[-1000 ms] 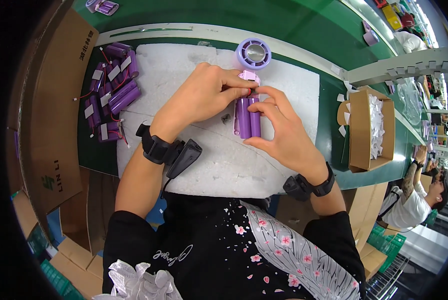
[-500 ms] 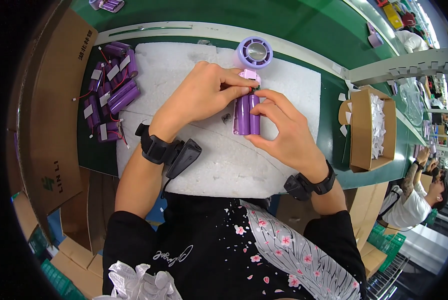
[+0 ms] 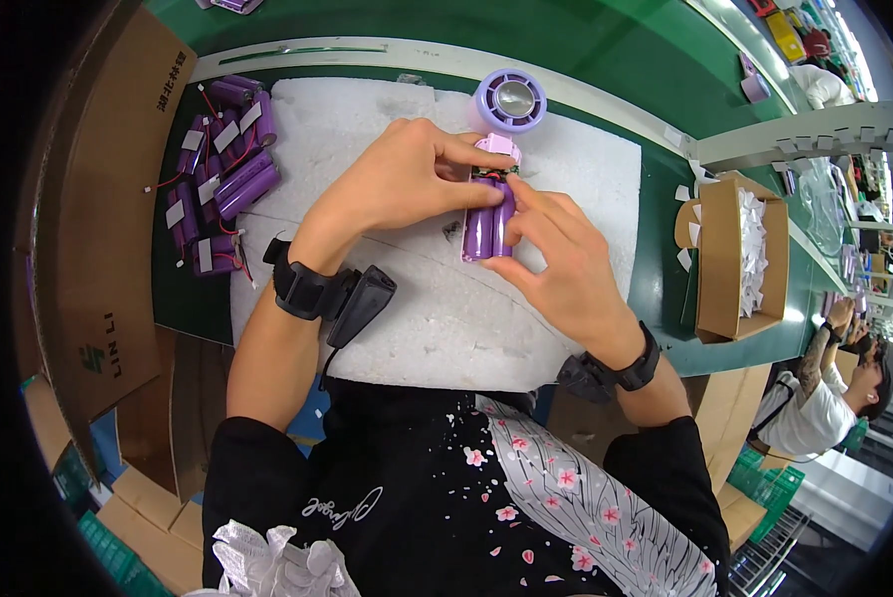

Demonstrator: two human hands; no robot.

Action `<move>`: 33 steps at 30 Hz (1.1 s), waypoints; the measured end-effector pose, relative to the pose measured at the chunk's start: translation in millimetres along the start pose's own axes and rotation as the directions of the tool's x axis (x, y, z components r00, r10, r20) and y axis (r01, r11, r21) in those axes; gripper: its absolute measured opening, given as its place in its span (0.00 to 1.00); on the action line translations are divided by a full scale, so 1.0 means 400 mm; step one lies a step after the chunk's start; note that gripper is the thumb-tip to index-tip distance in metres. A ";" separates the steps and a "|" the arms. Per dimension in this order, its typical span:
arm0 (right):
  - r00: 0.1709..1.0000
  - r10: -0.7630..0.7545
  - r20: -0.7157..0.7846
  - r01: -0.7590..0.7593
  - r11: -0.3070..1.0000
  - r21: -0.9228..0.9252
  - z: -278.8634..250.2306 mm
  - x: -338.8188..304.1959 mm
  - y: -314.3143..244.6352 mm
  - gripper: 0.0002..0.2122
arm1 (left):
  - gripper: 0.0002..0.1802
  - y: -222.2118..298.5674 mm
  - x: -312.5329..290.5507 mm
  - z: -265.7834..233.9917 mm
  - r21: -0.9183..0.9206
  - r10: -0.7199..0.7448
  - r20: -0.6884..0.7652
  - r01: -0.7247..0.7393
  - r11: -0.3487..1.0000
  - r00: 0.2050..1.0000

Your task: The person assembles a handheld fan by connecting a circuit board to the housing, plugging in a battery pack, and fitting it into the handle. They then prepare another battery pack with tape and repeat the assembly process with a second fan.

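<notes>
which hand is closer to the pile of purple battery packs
Left. The left hand is to the right of the pile of purple battery packs, apart from it; the right hand is farther right.

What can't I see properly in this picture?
All in the head view:
- Tiny green circuit board and its wires: too small, partly covered by the left hand.
- Inside of the pale pink plastic shell: hidden under two shiny purple cylinders, which the right hand partly covers.
- Purple object, top left: cut off by the top edge.
- Bottom of the open brown cardboard box: white pieces cover it.
</notes>
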State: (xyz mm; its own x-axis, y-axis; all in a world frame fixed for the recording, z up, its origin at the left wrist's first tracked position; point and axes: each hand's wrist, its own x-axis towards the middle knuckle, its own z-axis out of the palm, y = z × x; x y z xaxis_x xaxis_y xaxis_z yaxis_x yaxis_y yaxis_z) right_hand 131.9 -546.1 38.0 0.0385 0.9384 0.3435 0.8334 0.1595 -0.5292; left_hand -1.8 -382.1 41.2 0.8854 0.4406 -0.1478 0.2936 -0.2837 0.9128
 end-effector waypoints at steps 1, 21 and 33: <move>1.000 0.013 0.009 -0.014 1.000 0.015 -0.004 0.002 0.002 0.16 | 0.19 0.002 -0.001 -0.002 0.000 0.000 0.002 0.000 1.000 1.000; 0.954 0.300 -0.003 -0.272 0.869 0.414 0.021 0.033 0.047 0.14 | 0.27 -0.023 0.006 0.034 0.048 0.058 -0.020 -0.057 0.997 0.998; 0.947 0.315 -0.054 -0.276 0.892 0.358 0.016 0.025 0.053 0.04 | 0.27 0.009 0.006 0.050 0.052 0.035 0.041 -0.038 0.998 0.999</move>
State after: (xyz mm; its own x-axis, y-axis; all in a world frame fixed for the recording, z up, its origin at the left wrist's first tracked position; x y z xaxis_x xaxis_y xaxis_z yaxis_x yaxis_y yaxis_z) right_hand 146.4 -531.4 25.4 0.3293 0.9227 0.2006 0.5348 -0.0072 -0.8449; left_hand 8.7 -399.1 36.8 0.9092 0.3953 -0.1308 0.2786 -0.3441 0.8967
